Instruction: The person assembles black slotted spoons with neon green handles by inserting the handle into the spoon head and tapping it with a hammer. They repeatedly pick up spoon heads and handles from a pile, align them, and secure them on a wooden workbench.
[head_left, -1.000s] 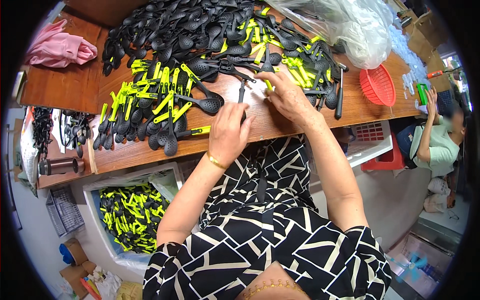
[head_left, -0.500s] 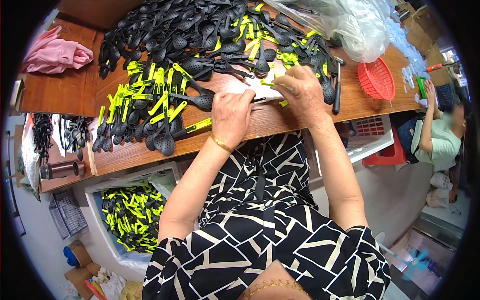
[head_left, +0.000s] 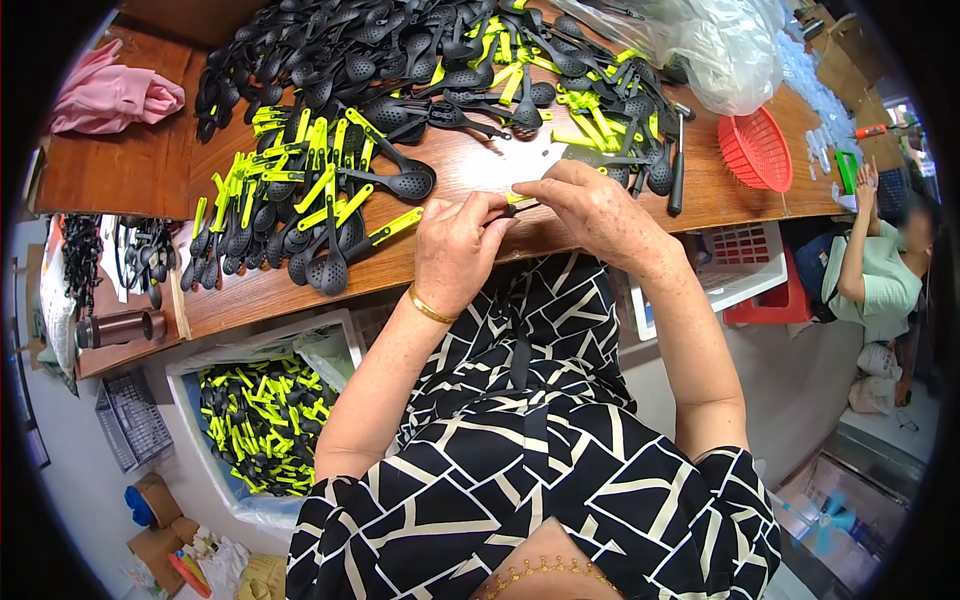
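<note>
Right between the two hands, in front of the person's waist, is a slim black handle [head_left: 522, 207], mostly hidden, its short visible length dark with a sliver of yellow-green beside it. The left hand's [head_left: 455, 245] grip pinches it between thumb and fingers; the right hand [head_left: 605, 215] bends its fingers over the other end, and I cannot tell whether they are pinching.

Going by the clock from there, ten o'clock has black slotted spoons [head_left: 412, 184] with bright yellow-green handles, overlapping in a loose row. At eleven a deep heap of black spoons [head_left: 360, 68] spreads back, and at one lie yellow-green handle pieces [head_left: 590, 122].

The surface [head_left: 725, 205] is brown wood, glossy with reflected light near the hands. Toward two to three o'clock lie a hammer [head_left: 679, 160] and a red basket [head_left: 755, 150], a clear plastic bag [head_left: 730, 60] above them. Pink cloth [head_left: 115, 90] sits near ten; at eight, below the surface, a white bin [head_left: 188, 418] holds many yellow-handled spoons. Past three, a person in pale green [head_left: 875, 280] is seated.
</note>
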